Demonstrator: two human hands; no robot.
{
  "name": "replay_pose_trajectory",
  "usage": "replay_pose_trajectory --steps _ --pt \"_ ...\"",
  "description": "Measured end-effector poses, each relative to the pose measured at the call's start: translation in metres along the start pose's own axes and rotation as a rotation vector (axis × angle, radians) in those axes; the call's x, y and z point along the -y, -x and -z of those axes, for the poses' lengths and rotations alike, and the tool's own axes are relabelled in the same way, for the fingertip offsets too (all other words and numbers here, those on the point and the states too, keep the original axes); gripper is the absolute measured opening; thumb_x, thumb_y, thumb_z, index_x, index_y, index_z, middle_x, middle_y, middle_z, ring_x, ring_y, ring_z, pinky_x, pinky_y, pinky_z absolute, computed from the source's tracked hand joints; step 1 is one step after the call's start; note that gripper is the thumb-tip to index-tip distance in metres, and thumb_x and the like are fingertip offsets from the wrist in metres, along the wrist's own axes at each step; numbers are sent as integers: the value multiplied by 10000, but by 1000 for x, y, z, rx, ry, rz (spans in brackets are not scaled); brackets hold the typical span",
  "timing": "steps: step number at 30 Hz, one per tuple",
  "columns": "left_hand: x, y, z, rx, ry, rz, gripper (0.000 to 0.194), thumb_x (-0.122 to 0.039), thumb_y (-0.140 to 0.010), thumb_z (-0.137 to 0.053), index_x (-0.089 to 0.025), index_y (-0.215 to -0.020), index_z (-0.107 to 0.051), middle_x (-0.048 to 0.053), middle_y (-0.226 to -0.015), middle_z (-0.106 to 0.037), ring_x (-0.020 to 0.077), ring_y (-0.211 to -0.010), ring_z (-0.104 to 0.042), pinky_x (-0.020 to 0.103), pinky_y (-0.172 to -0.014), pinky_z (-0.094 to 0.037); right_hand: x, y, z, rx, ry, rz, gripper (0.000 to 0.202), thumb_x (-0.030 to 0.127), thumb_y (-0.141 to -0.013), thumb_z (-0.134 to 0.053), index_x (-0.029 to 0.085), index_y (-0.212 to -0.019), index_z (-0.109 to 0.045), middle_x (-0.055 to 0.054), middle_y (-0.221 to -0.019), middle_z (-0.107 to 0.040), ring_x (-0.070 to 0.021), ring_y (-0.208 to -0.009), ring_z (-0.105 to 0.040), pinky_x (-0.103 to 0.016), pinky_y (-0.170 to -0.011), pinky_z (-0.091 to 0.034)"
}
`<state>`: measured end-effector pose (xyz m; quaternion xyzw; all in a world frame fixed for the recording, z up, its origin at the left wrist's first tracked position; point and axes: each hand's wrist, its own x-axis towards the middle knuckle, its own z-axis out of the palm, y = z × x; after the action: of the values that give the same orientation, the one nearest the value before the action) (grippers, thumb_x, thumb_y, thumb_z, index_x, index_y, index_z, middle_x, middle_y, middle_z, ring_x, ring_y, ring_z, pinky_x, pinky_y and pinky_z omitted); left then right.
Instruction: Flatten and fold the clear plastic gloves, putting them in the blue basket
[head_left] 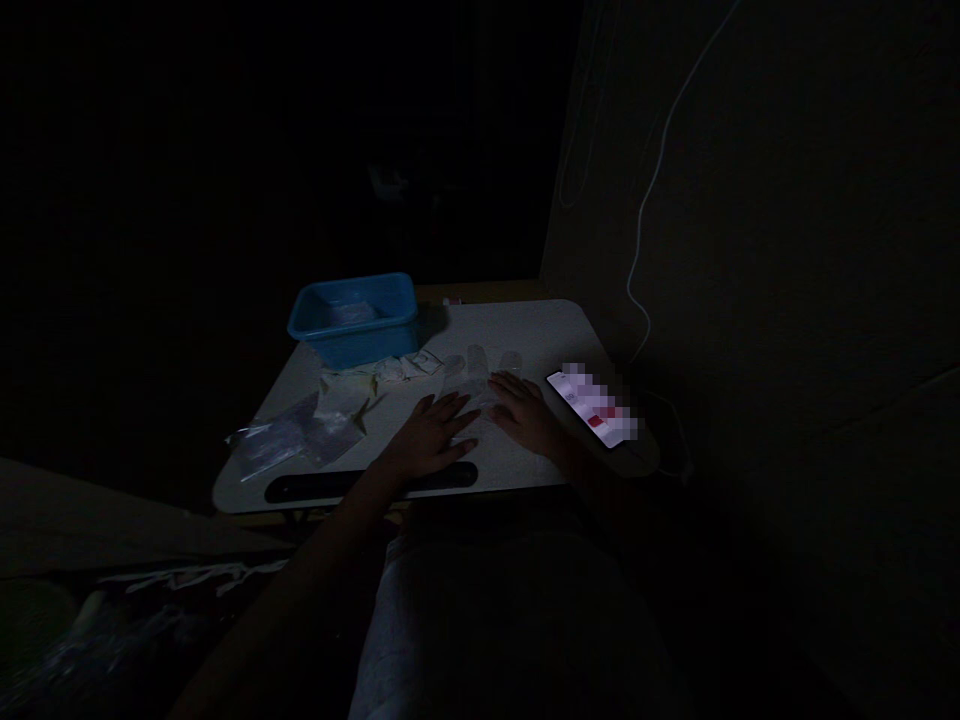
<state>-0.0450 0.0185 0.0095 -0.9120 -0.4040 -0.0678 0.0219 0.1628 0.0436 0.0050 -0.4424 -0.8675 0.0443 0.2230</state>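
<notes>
My left hand [431,438] lies palm down near the front of a small white table [502,320], its fingers spread. To its right, my right hand [523,412] also rests palm down with the fingers stretched out. Beneath and just beyond my fingertips lies a thin, clear plastic piece [474,372] with rounded, finger-like ends, perhaps a disposable glove; the dim light hides its full outline. Both hands touch or nearly touch it, and neither grips anything. Right of my right hand is a lit phone [592,408], its screen partly blurred.
A blue plastic basket [364,345] stands at the table's back left with something pale inside. In front of it are crumpled wrappers [405,367] and clear plastic bags [277,437]. A dark slot [322,486] runs along the front edge. A white cable [640,225] hangs at the right.
</notes>
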Motion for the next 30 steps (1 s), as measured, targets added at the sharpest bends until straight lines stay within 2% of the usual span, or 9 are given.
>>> replay_pose_trajectory --steps 7,22,26,30 --pt "-1 0 1 -3 -5 5 527 -496 -857 -344 -211 -1295 -412 139 -1398 -344 282 -1290 -296 527 -1000 -253 5 -5 -1 94 89 86 448 406 -904 -309 173 -1260 -450 -69 -1371 -408 -219 -1314 -257 -465 -1027 -202" --pt "-3 1 2 7 21 18 521 -486 -854 -362 -225 -1304 -397 123 -1410 -328 271 -1300 -281 513 -1010 -253 6 -2 0 85 100 64 430 406 -897 -337 188 -1244 -465 -82 -1350 -435 -213 -1304 -277 -440 -1014 -222" --pt "-3 2 2 6 28 22 531 -498 -853 -354 -223 -1306 -395 125 -1414 -320 275 -1301 -277 519 -1016 -244 6 -2 -1 78 130 82 450 415 -900 -319 194 -1277 -426 -77 -1379 -395 -228 -1318 -244 -452 -1010 -223" --pt "-3 1 2 8 28 21 528 -493 -848 -370 -221 -1300 -404 120 -1406 -335 277 -1295 -289 514 -1018 -247 6 -1 -1 80 164 78 431 413 -903 -313 204 -1253 -455 -78 -1381 -391 -247 -1319 -236 -462 -1010 -217"
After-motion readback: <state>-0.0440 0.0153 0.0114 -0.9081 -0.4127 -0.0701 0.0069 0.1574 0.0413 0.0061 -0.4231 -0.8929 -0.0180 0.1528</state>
